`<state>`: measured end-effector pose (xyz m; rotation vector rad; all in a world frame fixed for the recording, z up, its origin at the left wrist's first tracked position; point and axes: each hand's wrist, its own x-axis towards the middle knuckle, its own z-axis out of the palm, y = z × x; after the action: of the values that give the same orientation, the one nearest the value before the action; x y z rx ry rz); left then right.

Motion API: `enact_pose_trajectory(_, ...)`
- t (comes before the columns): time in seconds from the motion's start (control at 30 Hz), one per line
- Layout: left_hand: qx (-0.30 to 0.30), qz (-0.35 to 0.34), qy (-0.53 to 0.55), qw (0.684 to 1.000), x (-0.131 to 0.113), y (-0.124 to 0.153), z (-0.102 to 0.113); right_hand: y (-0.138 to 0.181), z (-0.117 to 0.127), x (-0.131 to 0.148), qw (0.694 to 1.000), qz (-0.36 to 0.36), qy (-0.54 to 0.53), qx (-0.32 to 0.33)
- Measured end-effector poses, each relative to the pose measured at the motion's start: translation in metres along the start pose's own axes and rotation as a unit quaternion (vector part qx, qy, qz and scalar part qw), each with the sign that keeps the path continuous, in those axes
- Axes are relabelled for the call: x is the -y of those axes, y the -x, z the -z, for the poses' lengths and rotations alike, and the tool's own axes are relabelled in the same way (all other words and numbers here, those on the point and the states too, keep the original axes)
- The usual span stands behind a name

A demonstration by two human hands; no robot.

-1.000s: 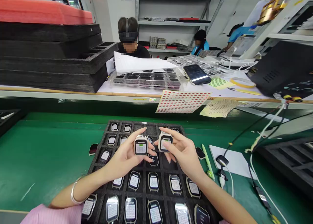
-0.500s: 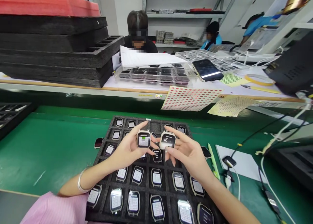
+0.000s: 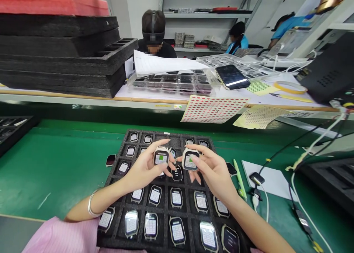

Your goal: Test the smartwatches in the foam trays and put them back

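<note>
My left hand [image 3: 143, 169] grips a small watch body [image 3: 161, 157] with a lit screen, its thumb on the face. My right hand [image 3: 212, 170] holds a second watch body [image 3: 190, 159], screen lit too. Both are held side by side above a black foam tray [image 3: 164, 208] on the green mat. The tray's pockets hold several more watch bodies with lit screens [image 3: 177, 231].
A loose watch body [image 3: 111, 159] lies left of the tray, another [image 3: 231, 168] on its right beside a green pen [image 3: 239, 179]. Cables and a charging puck [image 3: 256, 179] run on the right. Stacked black foam trays [image 3: 61, 57] sit on the raised shelf. A person sits opposite.
Both hands stayed above the tray with the watches. The right watch's screen went dark and now shows a lit display again; the left thumb shifted on its watch.
</note>
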<state>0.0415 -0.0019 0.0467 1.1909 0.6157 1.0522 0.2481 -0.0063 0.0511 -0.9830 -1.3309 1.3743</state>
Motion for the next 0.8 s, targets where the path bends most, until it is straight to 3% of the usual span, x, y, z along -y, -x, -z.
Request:
enact_pose_trajectory(0.27, -0.035, 0.006, -0.023, 0.999, -0.002, -0.004, 0.003, 0.004, 0.0, 0.003, 0.994, -0.018, -0.056, 0.088)
enact_pose_trajectory(0.47, -0.008, 0.004, 0.025, 1.0, -0.003, -0.003, 0.004, 0.004, -0.003, 0.003, 0.998, -0.02, 0.0, 0.054)
enact_pose_trajectory(0.7, -0.018, 0.011, 0.018, 1.0, 0.003, -0.005, 0.005, -0.004, 0.007, -0.009, 0.991, -0.027, 0.004, 0.131)
enact_pose_trajectory(0.8, -0.008, 0.011, 0.003, 1.0, 0.007, -0.004, 0.007, -0.019, 0.014, -0.023, 0.987, -0.016, 0.07, 0.141)
